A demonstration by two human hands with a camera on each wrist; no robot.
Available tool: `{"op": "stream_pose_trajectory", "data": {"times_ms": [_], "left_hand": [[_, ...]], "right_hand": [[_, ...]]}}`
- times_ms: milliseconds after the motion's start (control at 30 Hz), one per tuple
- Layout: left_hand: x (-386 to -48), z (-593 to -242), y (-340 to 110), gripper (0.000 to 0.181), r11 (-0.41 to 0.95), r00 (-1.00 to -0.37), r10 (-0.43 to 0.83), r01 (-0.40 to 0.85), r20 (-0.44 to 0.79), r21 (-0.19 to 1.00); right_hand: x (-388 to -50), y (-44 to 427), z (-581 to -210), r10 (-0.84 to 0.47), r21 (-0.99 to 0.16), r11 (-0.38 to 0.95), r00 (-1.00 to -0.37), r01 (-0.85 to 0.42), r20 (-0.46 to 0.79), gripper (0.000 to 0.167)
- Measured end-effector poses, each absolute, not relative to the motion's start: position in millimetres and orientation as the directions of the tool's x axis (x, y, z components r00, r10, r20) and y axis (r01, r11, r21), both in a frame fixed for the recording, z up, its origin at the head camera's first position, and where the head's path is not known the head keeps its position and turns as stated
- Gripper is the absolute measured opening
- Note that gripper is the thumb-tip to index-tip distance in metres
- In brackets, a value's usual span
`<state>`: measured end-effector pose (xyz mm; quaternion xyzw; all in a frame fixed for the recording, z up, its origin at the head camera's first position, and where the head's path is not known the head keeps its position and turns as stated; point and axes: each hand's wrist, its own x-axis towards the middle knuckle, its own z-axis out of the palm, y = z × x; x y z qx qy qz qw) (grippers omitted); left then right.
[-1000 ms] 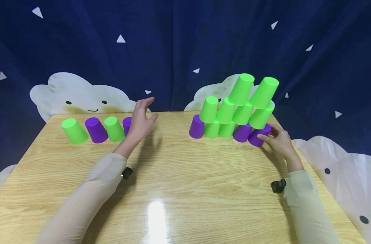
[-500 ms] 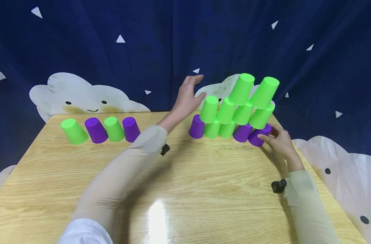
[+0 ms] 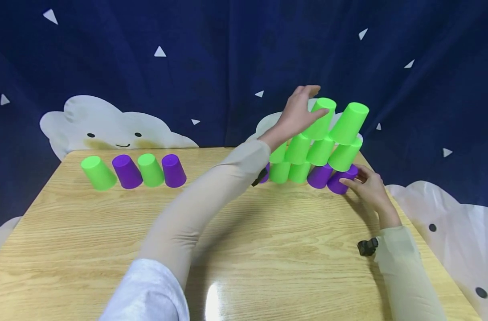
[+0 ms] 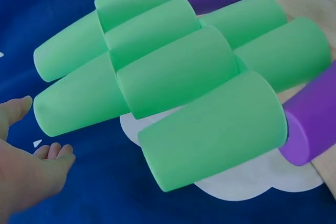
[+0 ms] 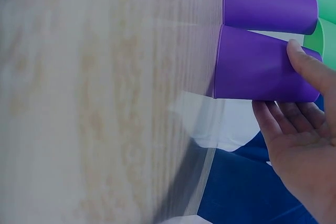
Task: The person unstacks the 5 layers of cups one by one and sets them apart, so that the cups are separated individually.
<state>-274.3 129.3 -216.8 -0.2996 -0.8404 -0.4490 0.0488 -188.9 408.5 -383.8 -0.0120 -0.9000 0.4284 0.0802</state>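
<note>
Room over table (image 3: 300, 249) right of left sleeve (image 3: 211, 196), which crosses gap between four-cup row (image 3: 150, 170) and cup stack (image 3: 321, 151); right hand (image 3: 369, 189) blocks stack's right end.

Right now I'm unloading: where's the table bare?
The wooden table is bare between the row of four tapered green and purple cups and the left beige sleeve, and between both sleeves, in front of the cup stack. The stack is crowded: left hand near the top green cups, right hand's grip on the end purple cup.
</note>
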Motion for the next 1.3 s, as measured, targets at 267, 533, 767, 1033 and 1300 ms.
{"op": "stream_pose_trajectory", "data": {"times_ms": [267,533,767,1033,1300], "left_hand": [[-278.0,-217.1,143.5,0.060,0.457,-0.837,0.457,0.511,0.301,0.728],[-277.6,-219.3,149.6,0.055,0.468,-0.828,0.451,0.537,0.333,0.702],[-272.1,-212.9,146.3,0.055,0.448,-0.825,0.444,0.541,0.349,0.712],[-265.1,-202.9,117.8,0.055,0.366,-0.803,0.425,0.575,0.419,0.732],[-257.7,-205.1,83.2,0.052,0.242,-0.787,0.349,0.600,0.508,0.763]], "right_hand": [[-189.2,406.5,-382.6,0.085,-0.772,0.634,-0.988,-0.045,0.128,0.065],[-190.9,409.7,-384.5,0.095,-0.769,0.638,-0.986,-0.047,0.138,0.063],[-191.8,411.2,-386.6,0.090,-0.763,0.644,-0.986,-0.048,0.138,0.063],[-191.7,409.5,-383.4,0.090,-0.751,0.658,-0.986,-0.047,0.141,0.062],[-190.7,410.2,-383.3,0.094,-0.754,0.655,-0.985,-0.046,0.142,0.065]]}}
